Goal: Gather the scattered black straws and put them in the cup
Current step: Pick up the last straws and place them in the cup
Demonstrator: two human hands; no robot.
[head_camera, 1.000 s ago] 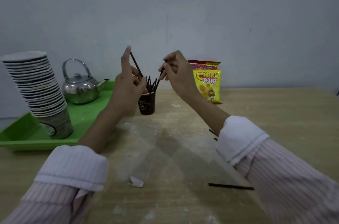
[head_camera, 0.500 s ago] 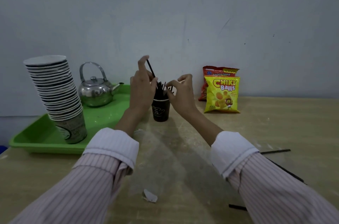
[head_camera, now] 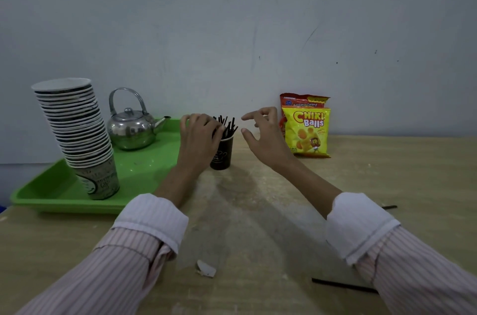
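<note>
Two loose black straws are still visible on the table: one (head_camera: 343, 285) lies below the right forearm, its long axis running roughly left-right, and the tip of another (head_camera: 389, 207) peeks out just right of the right cuff. The right hand (head_camera: 263, 134), fingers spread and empty, hovers just right of the cup (head_camera: 221, 153); it is the nearer hand and would have to draw back toward the body. The left hand (head_camera: 200, 138), fingers curled, rests against the cup's rim and the bundled straws (head_camera: 227, 125).

Both arms wear a long-sleeved shirt, pale pink with thin dark vertical stripes. Left cuff (head_camera: 152, 221) and right cuff (head_camera: 361, 227) plain white, folded back. Hands bare.
</note>
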